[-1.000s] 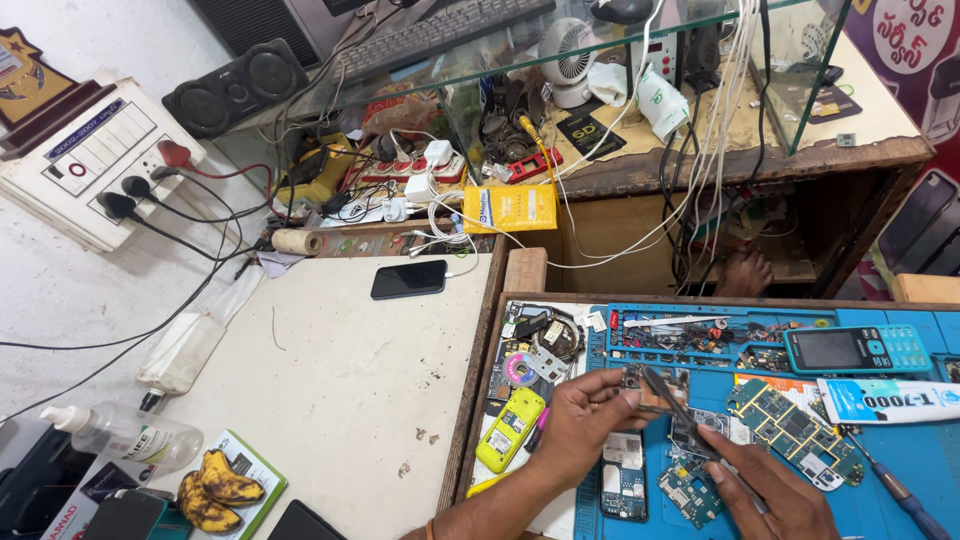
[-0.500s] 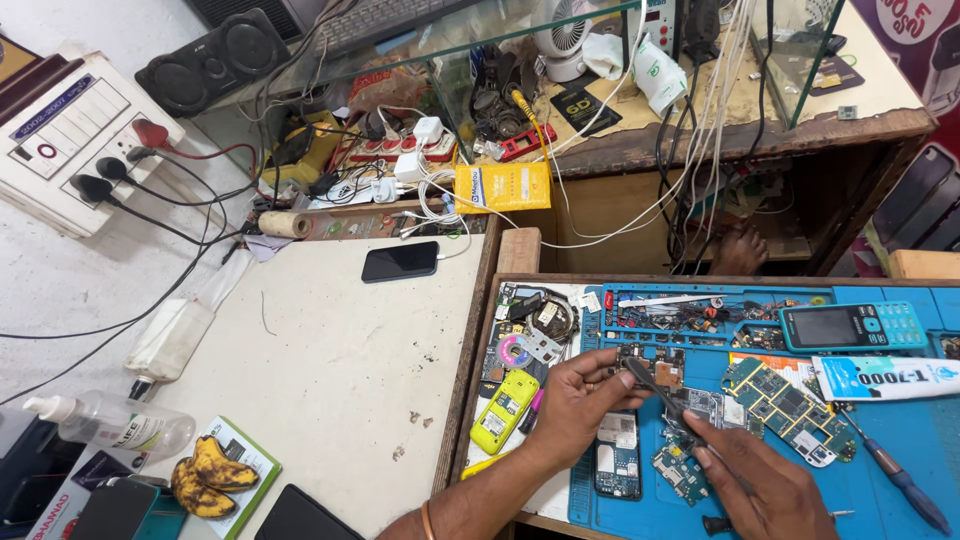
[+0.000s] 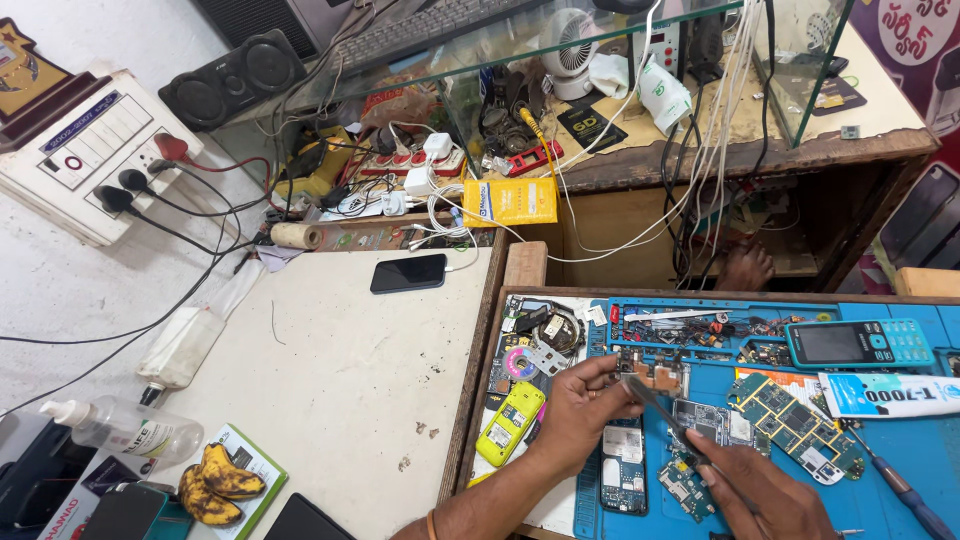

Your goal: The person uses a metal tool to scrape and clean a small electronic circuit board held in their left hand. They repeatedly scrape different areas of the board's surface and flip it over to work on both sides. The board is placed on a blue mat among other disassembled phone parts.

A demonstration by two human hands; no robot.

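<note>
My left hand (image 3: 583, 412) pinches a small circuit board piece (image 3: 655, 375) over the blue work mat (image 3: 905, 440). My right hand (image 3: 760, 495) holds metal tweezers (image 3: 662, 412), whose tip points up at that piece beside the left fingers. Below the hands lie an opened dark phone (image 3: 625, 468) and several green circuit boards (image 3: 790, 420). A yellow phone (image 3: 510, 422) lies just left of my left hand.
A teal keypad phone (image 3: 860, 343), a glue tube (image 3: 885, 393) and a screwdriver (image 3: 900, 485) lie on the mat's right. On the white table are a black phone (image 3: 408, 272), spray bottle (image 3: 125, 428) and bananas (image 3: 215, 482). Cables, a power strip and a yellow box (image 3: 510, 200) crowd the back.
The view has shifted slightly. My left hand has risen a little with the board piece, and my right hand has brought the tweezers up to it.
</note>
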